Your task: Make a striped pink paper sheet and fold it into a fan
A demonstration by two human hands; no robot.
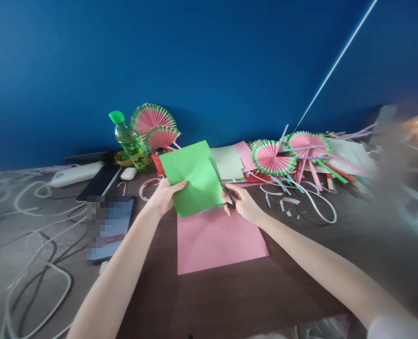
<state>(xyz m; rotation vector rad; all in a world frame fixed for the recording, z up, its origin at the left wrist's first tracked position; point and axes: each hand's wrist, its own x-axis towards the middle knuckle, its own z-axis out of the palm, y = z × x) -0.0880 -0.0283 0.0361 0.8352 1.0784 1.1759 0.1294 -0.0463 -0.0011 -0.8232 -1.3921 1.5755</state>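
My left hand [165,194] pinches the left edge of a bright green sheet of paper [195,176], thumb on top. The sheet is held up above the table, tilted toward me. Closed around dark-handled scissors [230,198], my right hand [242,201] is at the sheet's lower right edge. The blades are mostly hidden, though a narrow strip of green stands a little apart along that right side. Below, a pink sheet of paper [219,245] lies flat on the dark table, its far part covered by the green one.
At the back left stand a green-capped bottle [133,146] and pleated pink-and-green paper fans [154,120]. More fans [274,157] lie back right among paper strips and scraps [289,201]. A tablet [115,230], a white power bank [76,174] and loose cables [59,268] occupy the left.
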